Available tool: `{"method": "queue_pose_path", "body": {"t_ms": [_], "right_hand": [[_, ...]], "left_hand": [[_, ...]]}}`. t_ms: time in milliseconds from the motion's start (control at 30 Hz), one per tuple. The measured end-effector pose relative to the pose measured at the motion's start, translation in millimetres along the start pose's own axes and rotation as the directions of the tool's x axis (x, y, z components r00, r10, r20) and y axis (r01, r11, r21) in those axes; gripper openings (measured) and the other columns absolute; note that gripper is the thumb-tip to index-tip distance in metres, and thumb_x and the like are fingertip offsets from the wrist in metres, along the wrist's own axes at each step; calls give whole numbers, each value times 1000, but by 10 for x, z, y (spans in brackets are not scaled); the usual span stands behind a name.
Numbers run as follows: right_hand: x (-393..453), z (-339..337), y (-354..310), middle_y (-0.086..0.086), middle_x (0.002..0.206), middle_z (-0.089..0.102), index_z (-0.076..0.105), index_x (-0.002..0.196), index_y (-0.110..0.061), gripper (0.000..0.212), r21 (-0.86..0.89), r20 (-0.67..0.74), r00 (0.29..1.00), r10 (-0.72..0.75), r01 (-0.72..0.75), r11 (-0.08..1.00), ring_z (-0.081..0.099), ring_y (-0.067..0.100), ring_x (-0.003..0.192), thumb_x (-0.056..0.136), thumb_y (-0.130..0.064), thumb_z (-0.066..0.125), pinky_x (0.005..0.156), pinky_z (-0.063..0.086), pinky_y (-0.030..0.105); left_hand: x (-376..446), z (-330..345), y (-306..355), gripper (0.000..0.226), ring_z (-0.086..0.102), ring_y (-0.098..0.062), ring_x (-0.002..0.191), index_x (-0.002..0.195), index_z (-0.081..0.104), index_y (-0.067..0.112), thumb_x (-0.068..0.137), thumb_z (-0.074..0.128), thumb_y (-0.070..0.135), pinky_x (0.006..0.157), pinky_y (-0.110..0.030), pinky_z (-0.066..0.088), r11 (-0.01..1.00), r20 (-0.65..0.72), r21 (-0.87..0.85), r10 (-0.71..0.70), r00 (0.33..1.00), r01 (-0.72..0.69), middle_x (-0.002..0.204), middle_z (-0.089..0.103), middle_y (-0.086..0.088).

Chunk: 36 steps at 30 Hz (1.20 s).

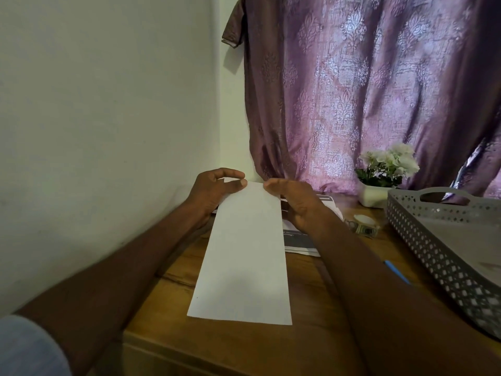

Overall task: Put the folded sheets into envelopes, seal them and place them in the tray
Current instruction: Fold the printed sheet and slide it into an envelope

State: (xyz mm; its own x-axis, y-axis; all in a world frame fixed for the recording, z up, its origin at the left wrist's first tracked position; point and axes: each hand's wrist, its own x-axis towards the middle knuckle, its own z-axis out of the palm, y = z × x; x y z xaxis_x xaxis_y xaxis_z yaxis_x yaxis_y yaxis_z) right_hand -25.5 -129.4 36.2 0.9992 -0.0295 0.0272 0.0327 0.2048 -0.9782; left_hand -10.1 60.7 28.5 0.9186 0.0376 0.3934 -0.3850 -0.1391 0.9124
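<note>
The left hand (214, 189) pinches the far left corner of a long white envelope (244, 256), thumb and fingertips closed on its edge. The right hand (295, 202) grips the far right corner the same way, fingers curled over the top edge. Both forearms reach forward from the near corners of the view; a pale sleeve (29, 348) shows at the lower left.

The envelope is a plain, smooth, narrow rectangle, running away from the viewer, its near end over the wooden table (244, 346). Whether that end rests on the wood cannot be told. No writing shows on it.

Beneath the right hand lies a stack of papers (301, 240) with a dark grey band; its small white print is too blurred to read. Just beyond, a tape dispenser (363, 225) sits on the table, and a blue pen (397, 272) lies beside the right forearm.

At the right stands a grey plastic tray (423, 240) with perforated lattice walls and a cut-out handle. Behind it, a white pot (371, 194) holds white flowers (393, 161). A purple curtain (366, 90) with an embossed damask pattern hangs at the back, beside a plain pale wall (108, 118).
</note>
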Motion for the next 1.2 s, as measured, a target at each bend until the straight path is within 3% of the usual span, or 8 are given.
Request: {"method": "queue_pose_path", "body": {"t_ms": [133, 233, 367, 533, 700, 867, 1000, 1200], "right_hand": [[-12, 5, -29, 12, 109, 72, 73, 114, -9, 29, 21, 24, 999, -32, 31, 999, 68, 25, 88, 88, 5, 70, 57, 57, 25], [-19, -4, -55, 10, 106, 73, 72, 119, -9, 33, 42, 41, 997, -64, 63, 997, 68, 23, 87, 90, 6, 66, 59, 56, 25], [-37, 11, -69, 8, 112, 72, 72, 118, -13, 31, 13, 66, 993, -101, 101, 995, 67, 24, 94, 92, 3, 64, 61, 55, 25], [-55, 77, -87, 6, 118, 72, 75, 105, -24, 28, -8, 140, 969, -204, 207, 978, 67, 26, 99, 92, -1, 66, 75, 56, 34], [-40, 120, -101, 12, 117, 74, 78, 108, -21, 18, 97, 133, 970, -202, 190, 977, 68, 35, 110, 93, -22, 69, 101, 54, 52], [-148, 159, -162, 28, 126, 67, 64, 133, -1, 60, 228, 219, 975, -41, -11, 974, 64, 44, 119, 90, -41, 73, 107, 48, 56], [-270, 198, -312, 22, 115, 74, 68, 126, -3, 45, 110, 245, 969, -33, 6, 994, 71, 37, 102, 93, -34, 69, 102, 52, 52], [-445, 84, -455, 15, 109, 78, 71, 120, -5, 41, -394, 180, 971, 159, -77, 916, 74, 34, 104, 84, -22, 81, 100, 55, 50]], "left_hand": [[-3, -16, 18, 9, 71, 0, 69, 102, 78, 12, 93, 75, 14, 58, -13, 55, 998, -33, -56, -38, 999, 36, 96, 75, 3], [9, -55, 3, 13, 72, -23, 84, 104, 79, 12, 97, 69, 12, 59, -24, 56, 983, -64, -145, -120, 991, 110, 104, 78, -9], [-23, -36, 58, 27, 69, -22, 76, 109, 78, 12, 95, 72, 35, 57, -24, 53, 971, -38, -194, -149, 988, 139, 101, 76, -7], [-30, -87, 130, 39, 76, -32, 92, 99, 80, 12, 79, 83, 45, 97, -52, 59, 987, 117, -106, -110, 987, 122, 99, 80, -10], [-55, -99, 215, 25, 76, -36, 93, 97, 79, 10, 85, 83, 32, 90, -51, 62, 985, 90, -168, -13, 996, 28, 97, 79, -14], [-26, -54, 247, 20, 76, -30, 89, 89, 81, 17, 83, 85, 36, 90, -50, 61, 983, -24, -163, 75, 997, -78, 92, 80, -6], [-4, -99, 249, 24, 76, -26, 85, 89, 80, 14, 82, 86, 35, 86, -45, 61, 976, -103, -195, 76, 992, -95, 89, 80, -5], [100, -178, 139, 17, 76, -31, 88, 84, 80, 16, 81, 88, 31, 86, -46, 63, 950, -169, -309, -10, 986, -43, 88, 80, -5]]}}
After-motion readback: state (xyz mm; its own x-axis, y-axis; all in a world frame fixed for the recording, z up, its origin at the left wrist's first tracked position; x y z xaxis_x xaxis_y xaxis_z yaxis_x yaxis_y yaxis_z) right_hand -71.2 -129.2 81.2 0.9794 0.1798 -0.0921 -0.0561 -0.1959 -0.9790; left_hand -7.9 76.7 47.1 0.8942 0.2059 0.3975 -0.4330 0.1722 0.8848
